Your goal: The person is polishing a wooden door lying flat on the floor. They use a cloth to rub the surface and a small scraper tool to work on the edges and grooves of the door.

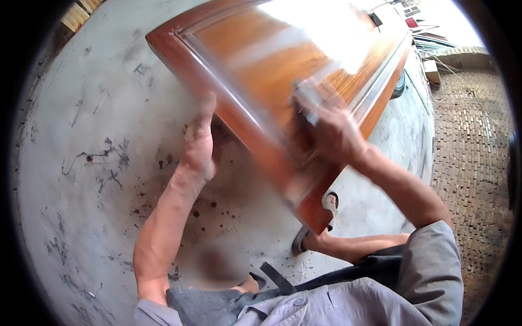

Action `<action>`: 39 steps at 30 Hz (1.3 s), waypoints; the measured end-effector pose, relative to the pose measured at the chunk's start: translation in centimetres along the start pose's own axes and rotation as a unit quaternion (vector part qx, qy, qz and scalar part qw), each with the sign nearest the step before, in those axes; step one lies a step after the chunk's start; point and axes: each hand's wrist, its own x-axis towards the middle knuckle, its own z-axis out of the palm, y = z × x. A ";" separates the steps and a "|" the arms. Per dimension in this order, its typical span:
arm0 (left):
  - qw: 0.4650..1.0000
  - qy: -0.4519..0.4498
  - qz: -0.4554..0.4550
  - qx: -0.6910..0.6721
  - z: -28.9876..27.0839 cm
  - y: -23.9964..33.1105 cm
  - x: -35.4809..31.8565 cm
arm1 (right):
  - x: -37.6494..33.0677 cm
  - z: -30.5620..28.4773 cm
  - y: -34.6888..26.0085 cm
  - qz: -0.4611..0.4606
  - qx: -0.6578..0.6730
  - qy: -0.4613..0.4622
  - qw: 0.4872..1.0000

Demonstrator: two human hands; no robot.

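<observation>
The glossy brown wooden panel [255, 81] is slanting over the grey floor [98, 179]; the right hand [338, 124] is clutching a blurred block [306, 104] on its face, while the left hand [200, 142] is touching its edge, though I cannot tell its grip

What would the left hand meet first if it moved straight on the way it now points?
The left hand would probably meet the edge of the wooden panel; depth is unclear, so it may already be touching.
</observation>
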 end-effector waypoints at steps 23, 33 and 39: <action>0.994 0.000 0.065 0.087 -1.9 -1.6 1.5 | 1.3 -3.7 -7.4 0.026 0.228 0.017 0.973; 0.998 0.015 0.047 0.049 -2.7 -3.3 2.5 | -1.5 -5.9 -10.7 0.047 0.244 -0.037 0.968; 0.997 0.045 0.035 0.053 -3.3 -3.2 2.6 | -2.0 -7.7 -11.0 0.060 0.289 -0.126 0.947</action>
